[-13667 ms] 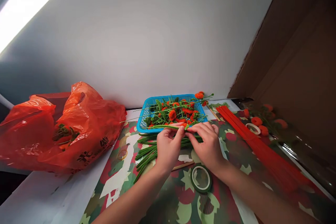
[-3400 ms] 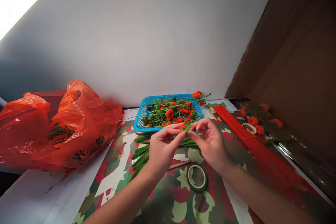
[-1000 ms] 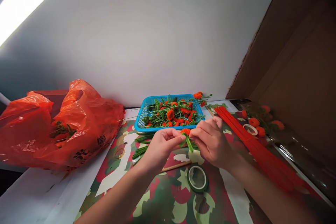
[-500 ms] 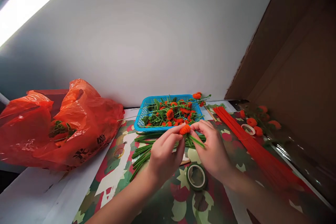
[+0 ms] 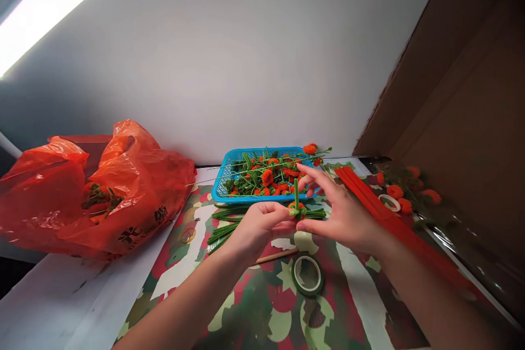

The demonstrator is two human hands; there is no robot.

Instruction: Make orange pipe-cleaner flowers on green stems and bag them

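Between my hands is a small orange flower (image 5: 297,210) with green parts, its green stem pointing up. My left hand (image 5: 264,224) pinches it at its left side. My right hand (image 5: 332,208) has its fingers spread around the right side, the thumb close to the flower's lower edge. Behind them stands a blue basket (image 5: 217,188) holding orange flowers and green stems. Green fuzzy stems (image 5: 223,229) lie in front of the basket, partly hidden by my left hand. A roll of green tape (image 5: 307,275) rests nearer, below my hands.
An orange-red plastic bag (image 5: 135,186) with flowers inside sits at the left. Long red stems (image 5: 369,202) lie at the right beside a white tape ring (image 5: 389,203) and orange flowers (image 5: 396,191). A thin wooden stick (image 5: 276,256) lies near the green tape. Cardboard (image 5: 451,76) stands at the right.
The flower has turned so that its stem points up instead of toward the lower right. My right hand has opened and let go, while my left hand has shifted slightly right with the flower.
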